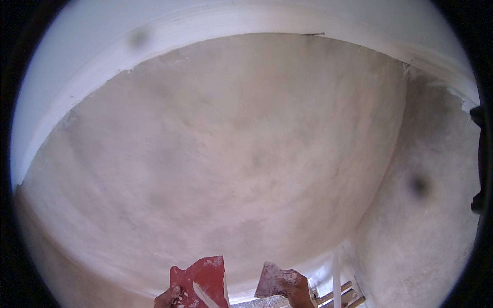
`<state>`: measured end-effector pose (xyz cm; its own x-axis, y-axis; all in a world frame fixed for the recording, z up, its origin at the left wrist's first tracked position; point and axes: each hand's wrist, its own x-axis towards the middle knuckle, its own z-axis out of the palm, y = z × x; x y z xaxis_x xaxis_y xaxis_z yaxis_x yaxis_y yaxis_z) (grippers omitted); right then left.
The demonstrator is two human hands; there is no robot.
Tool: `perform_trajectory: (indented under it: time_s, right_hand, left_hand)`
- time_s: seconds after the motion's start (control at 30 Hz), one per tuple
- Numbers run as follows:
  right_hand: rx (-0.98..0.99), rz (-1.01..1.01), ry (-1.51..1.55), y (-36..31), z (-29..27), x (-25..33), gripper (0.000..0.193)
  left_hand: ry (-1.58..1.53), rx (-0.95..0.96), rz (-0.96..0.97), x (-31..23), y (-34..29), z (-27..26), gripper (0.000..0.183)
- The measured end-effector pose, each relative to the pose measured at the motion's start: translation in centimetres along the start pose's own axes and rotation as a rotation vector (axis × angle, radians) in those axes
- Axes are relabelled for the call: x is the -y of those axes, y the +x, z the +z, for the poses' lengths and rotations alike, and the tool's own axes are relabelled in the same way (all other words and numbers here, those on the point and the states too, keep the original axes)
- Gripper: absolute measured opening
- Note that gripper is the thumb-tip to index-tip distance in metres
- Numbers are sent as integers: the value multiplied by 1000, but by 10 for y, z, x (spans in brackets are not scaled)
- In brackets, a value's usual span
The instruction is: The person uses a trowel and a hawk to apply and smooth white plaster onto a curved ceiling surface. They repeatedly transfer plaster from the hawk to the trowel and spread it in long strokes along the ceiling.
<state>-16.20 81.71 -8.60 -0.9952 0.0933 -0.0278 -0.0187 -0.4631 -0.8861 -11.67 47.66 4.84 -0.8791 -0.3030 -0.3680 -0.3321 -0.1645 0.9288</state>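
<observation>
Left hand (pixel 167 297), at 6 o'clock, fingers clamped on a flat red putty-smeared scraper blade (pixel 203 282). Right hand (pixel 298 290), at 5 o'clock, grips a smaller pinkish putty-coated scraper blade (pixel 269 280) below the grey plastered wall (pixel 231 154).

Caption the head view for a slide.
Left hand holds a red putty blade, right hand a smaller scraper, before a plastered wall.

wall: a broad rough grey-beige plastered wall (pixel 231 154) fills the view above both hands
cornice: a white band (pixel 215 23) runs along the wall's top edge, far above the hands
side wall: a second plastered face (pixel 426 220) meets it at a corner, up and right of the hands
wooden frame: pale rungs (pixel 344 295), just right of the hands
</observation>
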Motion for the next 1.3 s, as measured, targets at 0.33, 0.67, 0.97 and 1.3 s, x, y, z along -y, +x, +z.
perform_trajectory:
  time_s: [0.33,0.67,0.97,1.3]
  right_hand:
    - [-280,-313,-590,-53,-11,8,34]
    - [-155,-896,-883,-65,71,163,21]
    - [-283,-462,-492,-134,44,134,24]
    - [-426,-177,-98,-178,-140,24,26]
  left_hand:
    - [-176,-64,-160,-13,1,42,35]
    - [-518,301,141,-28,-14,50,41]
    - [-302,145,167,53,-82,68,34]
    - [-39,-26,-176,137,-101,130,30]
